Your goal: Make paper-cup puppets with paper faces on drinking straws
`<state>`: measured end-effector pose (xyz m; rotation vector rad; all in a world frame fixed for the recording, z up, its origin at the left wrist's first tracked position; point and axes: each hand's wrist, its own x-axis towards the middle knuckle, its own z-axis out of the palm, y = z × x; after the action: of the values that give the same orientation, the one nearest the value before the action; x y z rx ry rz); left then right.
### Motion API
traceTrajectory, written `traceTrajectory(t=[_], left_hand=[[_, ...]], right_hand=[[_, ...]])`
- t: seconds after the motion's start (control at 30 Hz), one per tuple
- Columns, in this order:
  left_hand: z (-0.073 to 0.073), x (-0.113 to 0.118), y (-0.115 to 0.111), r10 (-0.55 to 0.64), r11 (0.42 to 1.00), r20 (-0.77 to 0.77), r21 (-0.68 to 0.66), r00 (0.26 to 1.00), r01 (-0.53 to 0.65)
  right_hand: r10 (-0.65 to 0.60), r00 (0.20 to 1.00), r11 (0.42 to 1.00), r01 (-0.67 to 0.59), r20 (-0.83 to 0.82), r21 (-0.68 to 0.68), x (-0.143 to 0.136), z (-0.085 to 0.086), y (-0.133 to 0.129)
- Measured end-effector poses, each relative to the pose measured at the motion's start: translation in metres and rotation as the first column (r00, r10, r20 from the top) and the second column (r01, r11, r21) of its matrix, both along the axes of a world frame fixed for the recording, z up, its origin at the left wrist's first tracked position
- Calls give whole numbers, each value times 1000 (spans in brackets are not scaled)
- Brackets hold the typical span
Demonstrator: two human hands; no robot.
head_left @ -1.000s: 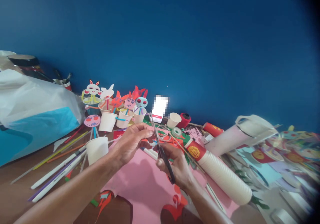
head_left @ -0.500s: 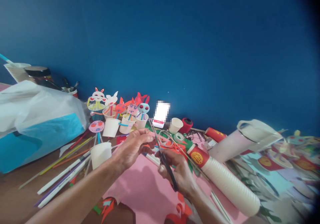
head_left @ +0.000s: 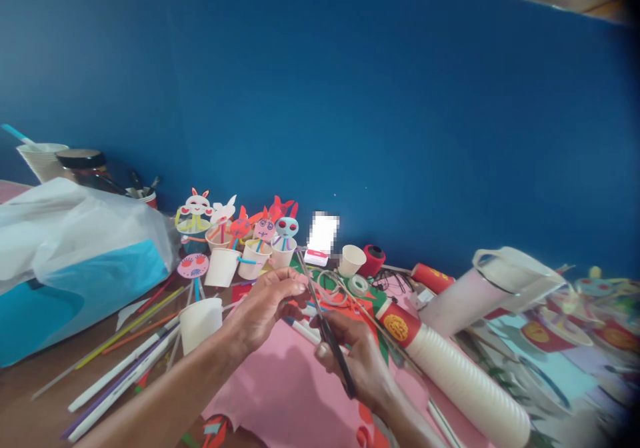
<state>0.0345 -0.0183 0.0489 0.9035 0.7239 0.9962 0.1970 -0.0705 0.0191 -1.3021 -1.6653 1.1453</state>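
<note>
My right hand [head_left: 353, 348] is wrapped round the black handles of a pair of scissors [head_left: 327, 331], whose blades point up and away beside my left fingertips. Between thumb and fingers, my left hand [head_left: 280, 295] pinches a small piece of pink paper [head_left: 303, 280]; most of it is hidden by the fingers. Under both hands lies a large sheet of pink paper [head_left: 285, 388] with a ragged cut edge. Left of my left hand stands a white paper cup [head_left: 201, 325] with a pink paper face [head_left: 193, 266] above it.
Several cups with paper figures [head_left: 256, 258] stand at the back. A long stack of paper cups [head_left: 463, 375] lies at right, near a white jug [head_left: 480, 295]. Felt-tip pens [head_left: 123, 378] and a plastic-wrapped pack [head_left: 85, 261] are at left. A blue wall [head_left: 320, 101] rises behind.
The view has tilted up slightly, so things sit lower in the picture. Less of the pink piece shows beyond my left fingertips. Both hands keep their grips.
</note>
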Motion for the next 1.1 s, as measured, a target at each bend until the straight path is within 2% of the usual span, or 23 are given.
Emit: traceTrajectory(t=[0.37, 0.53, 0.6, 0.7, 0.8, 0.9, 1.03, 1.1], left_hand=[[-2, 0, 2, 17, 1000, -50, 14, 999, -16], [-2, -2, 6, 129, 988, -197, 109, 972, -109], [-2, -4, 9, 158, 981, -248, 153, 956, -122], [-4, -6, 13, 161, 978, -290, 179, 943, -112], [-7, -4, 13, 107, 984, -296, 169, 949, -59], [-7, 1, 7, 27, 985, -288, 169, 957, 23], [-3, 9, -8, -120, 975, -311, 141, 943, 171], [-1, 11, -14, -192, 963, -318, 120, 929, 240]], right_hand=[[-14, 1000, 999, 14, -7, -36, 0, -3, 1], [-67, 996, 998, 66, -53, -13, 3, -1, 6], [-119, 992, 992, 120, -27, 33, 9, -1, 7], [-167, 981, 983, 158, 98, 92, 25, -4, 2], [-207, 962, 976, 191, 178, 105, 42, -7, -13], [-250, 952, 966, 232, 180, 114, 49, -1, -31], [-135, 972, 986, 111, 194, 128, 38, 14, -44], [-105, 987, 987, 89, 123, 133, 33, 18, -45]])
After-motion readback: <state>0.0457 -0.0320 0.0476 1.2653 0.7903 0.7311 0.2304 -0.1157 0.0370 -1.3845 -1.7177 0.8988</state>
